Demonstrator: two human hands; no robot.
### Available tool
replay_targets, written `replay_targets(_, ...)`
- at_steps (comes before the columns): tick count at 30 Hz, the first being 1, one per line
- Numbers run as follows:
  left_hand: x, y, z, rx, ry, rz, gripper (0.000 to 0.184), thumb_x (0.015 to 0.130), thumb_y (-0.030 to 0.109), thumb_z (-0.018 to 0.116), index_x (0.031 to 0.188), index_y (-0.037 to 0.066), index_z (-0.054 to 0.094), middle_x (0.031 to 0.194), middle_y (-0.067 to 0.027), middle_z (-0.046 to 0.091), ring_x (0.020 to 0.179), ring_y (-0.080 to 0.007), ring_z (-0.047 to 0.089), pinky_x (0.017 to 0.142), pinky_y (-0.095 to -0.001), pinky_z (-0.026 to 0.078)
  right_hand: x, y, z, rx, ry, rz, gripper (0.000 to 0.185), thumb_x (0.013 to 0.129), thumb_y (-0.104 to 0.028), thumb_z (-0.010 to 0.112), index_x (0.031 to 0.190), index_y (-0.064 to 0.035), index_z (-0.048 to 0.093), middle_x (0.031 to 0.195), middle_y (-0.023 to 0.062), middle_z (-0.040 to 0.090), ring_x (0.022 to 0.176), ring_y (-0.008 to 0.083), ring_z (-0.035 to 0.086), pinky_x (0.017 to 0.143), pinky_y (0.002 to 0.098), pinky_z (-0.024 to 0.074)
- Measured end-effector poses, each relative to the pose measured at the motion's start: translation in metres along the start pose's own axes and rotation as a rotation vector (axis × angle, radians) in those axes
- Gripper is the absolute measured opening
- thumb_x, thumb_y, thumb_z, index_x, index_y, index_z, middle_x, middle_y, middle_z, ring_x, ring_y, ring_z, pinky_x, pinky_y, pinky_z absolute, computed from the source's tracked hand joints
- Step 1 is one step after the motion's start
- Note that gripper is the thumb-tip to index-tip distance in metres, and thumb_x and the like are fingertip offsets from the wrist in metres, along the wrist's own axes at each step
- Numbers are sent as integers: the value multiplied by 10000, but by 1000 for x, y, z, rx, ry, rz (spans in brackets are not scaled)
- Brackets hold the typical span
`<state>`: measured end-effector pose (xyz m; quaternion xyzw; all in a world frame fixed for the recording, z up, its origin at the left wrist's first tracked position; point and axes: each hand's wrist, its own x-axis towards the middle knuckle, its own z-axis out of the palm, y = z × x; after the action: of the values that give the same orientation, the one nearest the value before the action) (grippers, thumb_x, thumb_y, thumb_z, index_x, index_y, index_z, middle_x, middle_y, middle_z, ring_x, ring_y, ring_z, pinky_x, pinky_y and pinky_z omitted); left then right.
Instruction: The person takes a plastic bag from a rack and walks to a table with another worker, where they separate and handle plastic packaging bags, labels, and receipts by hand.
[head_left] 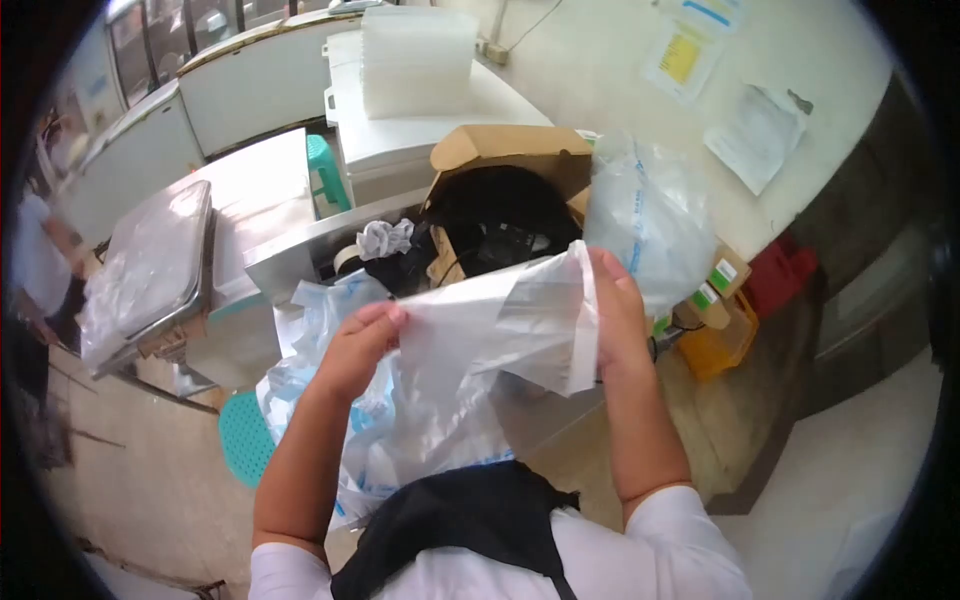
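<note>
head | both hands (357, 350) hold whitish plastic (450, 330) | open carton (510, 146) beyond

Your left hand (358, 345) and right hand (620, 310) hold a whitish plastic bag (455, 335) near an open cardboard box (505, 145).

Black over white

The person is wearing a white shirt (615, 565), its left sleeve (285, 572) and right sleeve (690, 540) stopping short near the elbows. A black apron (450, 520) is covering the chest, a narrow dark strap (562, 578) crossing the white cloth. The left hand (358, 345) and right hand (617, 305) are showing bare.
</note>
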<state>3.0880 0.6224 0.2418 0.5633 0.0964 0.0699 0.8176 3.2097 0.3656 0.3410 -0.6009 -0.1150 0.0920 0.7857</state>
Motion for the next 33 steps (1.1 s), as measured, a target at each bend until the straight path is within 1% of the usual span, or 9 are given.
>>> replay_targets(4,3,25,6,-144,60,153,179,1000,243,554,1024,74,609,973,-18,664,912,-132,621,840,-311,494,5,2,-1,-105,-57,32,237,1028,-266,531,1027,-61,649,898,3,667,788,79,605,733,244,497)
replay_targets(8,1,32,-9,-219,-279,126,242,975,222,602,1163,70,584,1084,-66,666,1059,-190,630,890,-370,520,13,1,-6,14,-32,62,248,1020,-284,549,1055,-59,646,925,22,678,814,100,629,750,262,516)
replay_targets(11,-9,47,19,-237,-288,10,296,949,201,639,1206,71,571,1058,-57,675,1014,-190,644,872,-365,526,13,2,-3,116,-83,64,246,1022,-281,546,1066,-58,640,959,23,679,844,98,627,767,259,514)
replay_targets(16,11,24,26,-170,-10,-102,282,968,202,605,1178,14,609,1073,-46,669,989,-117,621,865,-269,487,20,8,-6,140,-83,65,251,1020,-291,549,1079,-62,633,983,23,678,895,105,621,802,259,504)
replay_targets(20,10,43,50,-285,-52,-24,256,990,228,568,1121,18,632,1044,-43,683,933,-115,626,836,-280,489,5,2,-10,160,-131,86,305,965,-261,641,1199,-66,618,1076,39,660,959,124,611,857,283,498)
replay_targets(25,23,44,61,-176,-24,87,234,969,234,617,1074,29,657,965,-27,690,856,-113,633,794,-268,495,-30,33,-21,-551,-465,-73,448,939,-211,670,1330,-39,534,1197,64,618,1108,141,570,928,300,478)
replay_targets(28,17,55,76,62,-3,103,198,933,204,674,1026,30,678,897,-15,688,786,-95,623,720,-249,496,-26,24,-26,-239,-269,273,456,951,-208,657,1349,-37,514,1233,59,606,1127,158,563,965,309,454)
replay_targets(31,14,49,97,360,-117,240,107,886,113,723,948,29,700,850,-20,699,755,-101,638,689,-249,508,-26,18,-27,-94,-324,227,528,971,-206,632,1438,-53,439,1309,54,565,1188,152,523,1026,310,401)
replay_targets(33,10,49,115,456,-225,305,100,879,86,724,943,11,707,861,-23,704,768,-98,635,703,-247,506,-29,12,-26,-87,-512,67,695,971,-174,632,1545,-78,252,1410,39,483,1277,129,435,1087,307,328)
